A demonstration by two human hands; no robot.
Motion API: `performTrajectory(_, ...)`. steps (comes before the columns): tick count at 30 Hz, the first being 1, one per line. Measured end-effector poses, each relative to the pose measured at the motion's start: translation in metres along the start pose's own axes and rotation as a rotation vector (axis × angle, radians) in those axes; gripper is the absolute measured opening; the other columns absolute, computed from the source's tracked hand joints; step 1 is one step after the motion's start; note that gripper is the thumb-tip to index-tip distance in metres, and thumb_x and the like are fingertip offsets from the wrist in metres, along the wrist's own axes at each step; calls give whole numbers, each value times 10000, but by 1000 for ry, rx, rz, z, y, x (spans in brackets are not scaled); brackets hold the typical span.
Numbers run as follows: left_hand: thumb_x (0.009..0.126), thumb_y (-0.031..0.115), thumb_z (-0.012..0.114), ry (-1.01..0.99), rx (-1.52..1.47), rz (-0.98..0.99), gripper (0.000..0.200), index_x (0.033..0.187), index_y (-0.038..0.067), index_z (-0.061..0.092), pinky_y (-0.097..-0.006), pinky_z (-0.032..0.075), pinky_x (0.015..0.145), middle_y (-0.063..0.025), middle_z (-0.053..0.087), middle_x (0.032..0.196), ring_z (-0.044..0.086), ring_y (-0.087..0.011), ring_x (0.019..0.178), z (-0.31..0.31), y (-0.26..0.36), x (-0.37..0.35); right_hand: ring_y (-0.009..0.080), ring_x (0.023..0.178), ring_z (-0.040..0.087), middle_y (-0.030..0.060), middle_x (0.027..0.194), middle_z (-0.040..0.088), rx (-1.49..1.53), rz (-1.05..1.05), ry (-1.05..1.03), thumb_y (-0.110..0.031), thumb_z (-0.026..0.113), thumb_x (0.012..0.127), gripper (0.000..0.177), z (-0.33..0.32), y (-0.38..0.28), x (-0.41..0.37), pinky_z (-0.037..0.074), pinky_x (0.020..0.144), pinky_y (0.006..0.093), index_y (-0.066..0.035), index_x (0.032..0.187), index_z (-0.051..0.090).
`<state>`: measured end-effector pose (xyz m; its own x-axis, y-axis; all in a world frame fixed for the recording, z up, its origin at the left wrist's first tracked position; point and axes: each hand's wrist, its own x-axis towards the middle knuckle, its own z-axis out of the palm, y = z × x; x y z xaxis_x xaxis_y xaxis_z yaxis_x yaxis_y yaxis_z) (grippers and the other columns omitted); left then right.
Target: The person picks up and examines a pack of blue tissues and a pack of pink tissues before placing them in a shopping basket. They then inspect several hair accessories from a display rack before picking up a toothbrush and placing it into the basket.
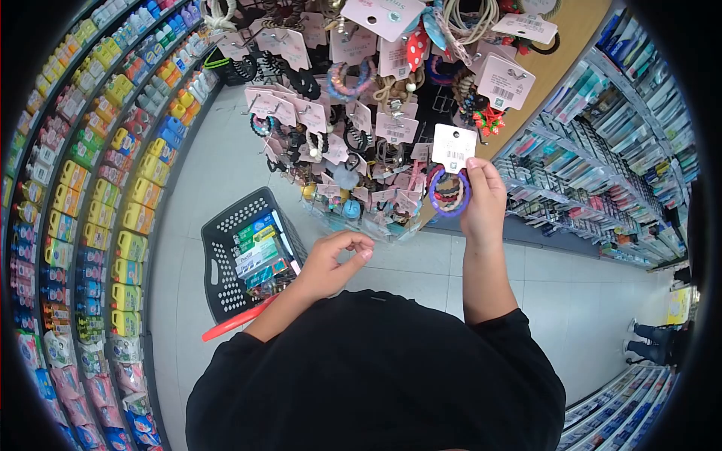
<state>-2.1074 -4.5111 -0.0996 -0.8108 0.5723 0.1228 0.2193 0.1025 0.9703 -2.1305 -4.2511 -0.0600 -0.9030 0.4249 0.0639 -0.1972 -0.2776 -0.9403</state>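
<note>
Right hand (481,199) pinches hair-tie card (451,177) at the display rack (353,113). Left hand (331,263) curled closed, empty, beside basket (226,255). Apparently inspecting; taking the card off calls for a clean pull.

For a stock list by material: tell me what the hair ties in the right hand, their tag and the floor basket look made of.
Hair ties, held in the right hand: probably fabric-covered elastic with a matte finish; thin purple and pinkish loops bunched together.
Tag: white card, matte; flat, with a printed code.
Basket: black moulded plastic with a slight sheen; walls pierced by regular holes.
</note>
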Motion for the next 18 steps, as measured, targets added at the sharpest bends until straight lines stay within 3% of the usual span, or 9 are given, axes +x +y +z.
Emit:
performTrajectory(12,844,136,615,86,50,-90,181,977,14,614,-301,462,765,-83,642,884,617,-182,825,-11,3,-24,86,713,599,61,845,641,-87,-15,74,-175,541,928,197,-3,19,23,486,644,213,15,928,591)
performTrajectory(15,847,143,613,85,44,-136,185,980,15,615,-300,461,775,-84,641,893,616,-181,839,-12,3,-34,40,676,539,23,781,622,-172,-95,127,-172,561,917,198,-3,31,34,427,594,185,20,907,608)
performTrajectory(18,865,125,587,71,57,-177,169,988,13,616,-281,451,780,-67,637,912,590,-144,853,-16,0,-44,42,704,534,25,796,619,-256,-154,177,-164,593,900,195,6,35,37,417,625,183,29,922,610)
